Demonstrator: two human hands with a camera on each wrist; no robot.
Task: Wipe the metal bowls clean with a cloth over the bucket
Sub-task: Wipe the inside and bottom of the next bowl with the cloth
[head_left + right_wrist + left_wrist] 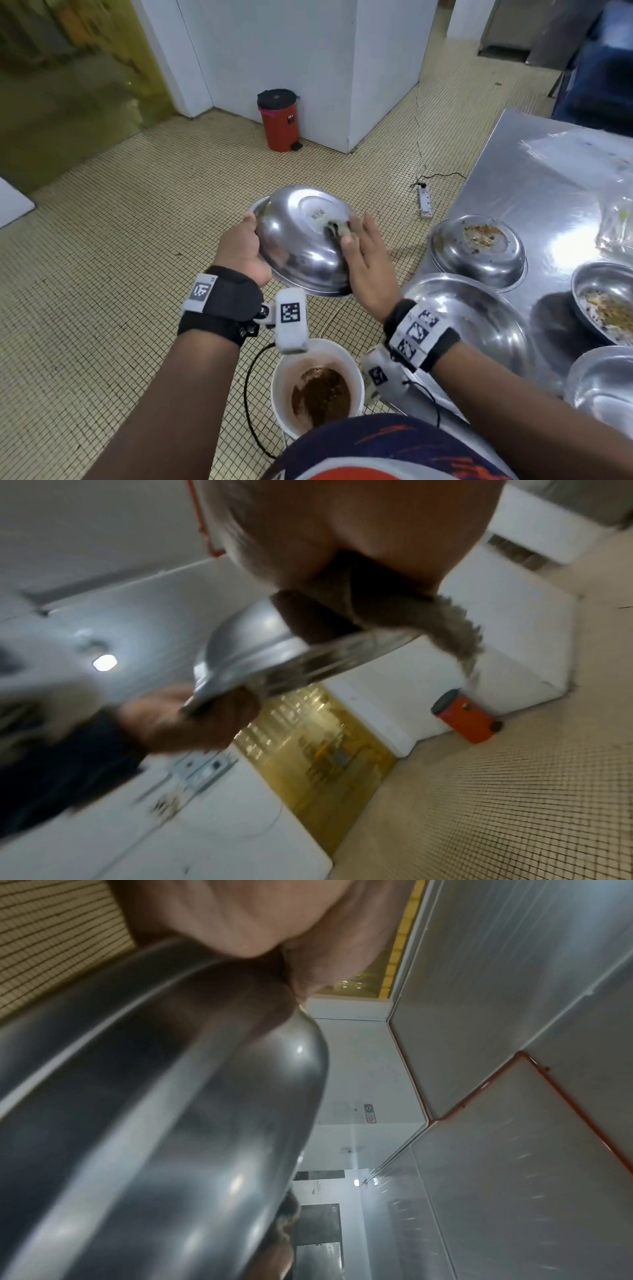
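Bowl (301, 240) is held upside down, tilted, in the air ahead of the bucket (317, 380), not squarely above it from the head view. Left hand (241, 251) grips the near-left rim, thumb on the outside wall, fingers curled under the edge. Right hand (366, 255) lies flat, fingers straight, pressing the cloth (337, 229) onto the bowl's base; the cloth's frayed tail hangs off the edge in the right wrist view. Step in hand: wiping the outside. To do it well, I'd pull the bowl back over the bucket so crumbs drop in, keep the rim grip firm against the wipe pressure, sweep from base out to rim, rotate the bowl between passes, then flip it and do the inside. Polished steel is slick, so slip risk at the rim is real. Writing: a small dark stamp on the base, too blurred to read. Wrist bands carry square black-and-white marker tags, no text. Bucket holds brown sludge. On the steel table (520, 178) to the right: more bowls, one inverted with food residue (478, 250) on its base, one upright and dirty (606, 301). Red bin (279, 120) stands by the wall, power strip (424, 204) on the tiled floor.
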